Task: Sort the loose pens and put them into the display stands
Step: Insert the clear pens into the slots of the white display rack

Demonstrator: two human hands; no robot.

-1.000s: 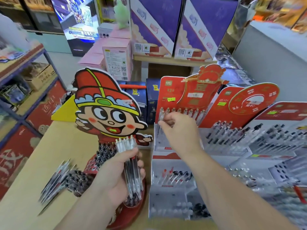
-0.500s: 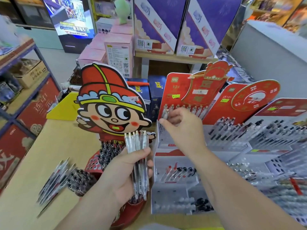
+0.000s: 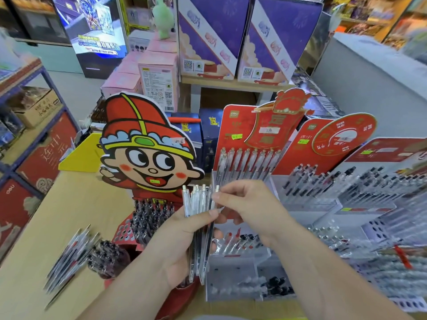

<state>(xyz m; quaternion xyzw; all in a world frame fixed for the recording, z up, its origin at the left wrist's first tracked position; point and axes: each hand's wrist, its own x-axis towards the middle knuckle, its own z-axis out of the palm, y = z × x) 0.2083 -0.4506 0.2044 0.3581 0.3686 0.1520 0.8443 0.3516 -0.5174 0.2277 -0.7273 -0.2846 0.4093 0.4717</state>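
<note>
Starting from the near edge, the bench (image 3: 69,199) has bare wood only on the left. A heap of loose pens (image 3: 69,257) lies there, close to the red perforated base of the cartoon stand (image 3: 147,153). On the right the white tiered stand (image 3: 238,276) reaches almost to the near edge, so the hands work in the narrow room between these two stands. The left hand (image 3: 171,248) is raised over this gap and grips a bundle of clear pens (image 3: 193,202) upright, fingers curled round the barrels and thumb across the front. The right hand (image 3: 249,209) comes in from the right, and its thumb and forefinger pinch the top of the rightmost pen (image 3: 216,192) of the bundle. Just behind, the red-backed stand (image 3: 233,125) carries a row of pens, with more stands (image 3: 298,155) packed beside it to the right. Far behind stand purple boxes (image 3: 231,31).
</note>
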